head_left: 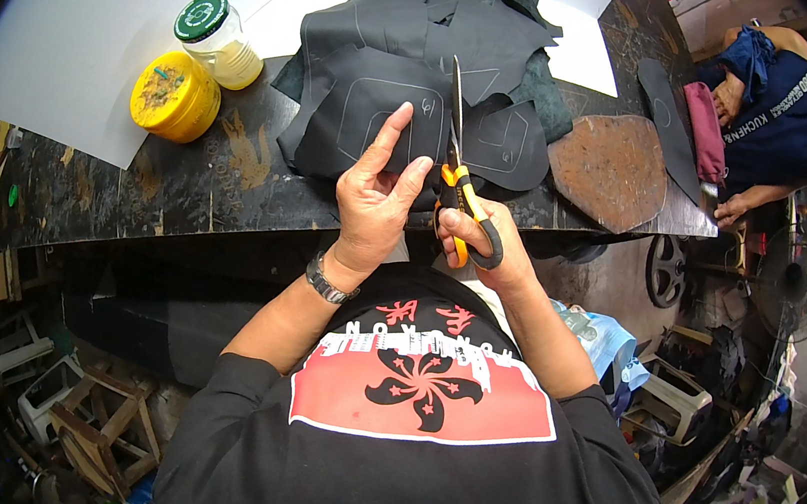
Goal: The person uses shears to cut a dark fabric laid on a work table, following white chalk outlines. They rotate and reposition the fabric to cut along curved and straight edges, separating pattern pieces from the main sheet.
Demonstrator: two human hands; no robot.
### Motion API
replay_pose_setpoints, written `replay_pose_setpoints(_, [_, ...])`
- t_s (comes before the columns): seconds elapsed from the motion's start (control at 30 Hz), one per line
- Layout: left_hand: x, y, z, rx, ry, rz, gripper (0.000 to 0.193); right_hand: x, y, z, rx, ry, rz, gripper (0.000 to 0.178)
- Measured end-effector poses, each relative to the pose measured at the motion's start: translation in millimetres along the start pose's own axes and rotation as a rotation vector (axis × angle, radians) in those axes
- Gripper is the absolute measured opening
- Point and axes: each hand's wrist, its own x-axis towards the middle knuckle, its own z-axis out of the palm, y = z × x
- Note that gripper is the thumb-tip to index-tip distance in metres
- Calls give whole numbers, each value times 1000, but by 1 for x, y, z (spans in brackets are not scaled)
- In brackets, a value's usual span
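Several black leather sheets (pixel 375 77) lie in a pile on the dark worktable, with pale outlines drawn on the top pieces. My right hand (pixel 485 247) grips scissors (pixel 455 148) with yellow and black handles. Their blades look closed and point away from me over the leather. Just left of the scissors, my left hand (pixel 377 193) is held over the leather's near edge, index finger stretched out and thumb apart. Nothing shows between its fingers. Whether that hand touches the leather, I cannot tell.
Left on the worktable (pixel 260 189) stand a yellow tub (pixel 175 98) and a jar with a green lid (pixel 220 40). A worn brown board (pixel 607 171) lies right of the leather. Another person (pixel 783 117) sits at the table's right end, beside a pink pouch (pixel 703 133).
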Motion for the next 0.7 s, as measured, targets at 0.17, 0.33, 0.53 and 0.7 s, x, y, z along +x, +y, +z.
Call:
replay_pose_setpoints(0.17, [4,2,-2,-12,-13,-10,57,-2,2,-2,-27,15,-3,32])
replay_pose_setpoints(0.33, [4,0,-2,-21,-6,-18,59,-4,0,-3,-31,4,0,32])
replay_pose_setpoints(0.53, [4,-2,0,-17,-19,74,59,-1,-3,-6,-40,-8,31,33])
replay_pose_setpoints(0.7, [1,3,-4,-16,-50,-14,62,-2,-2,-8,-25,-23,17,32])
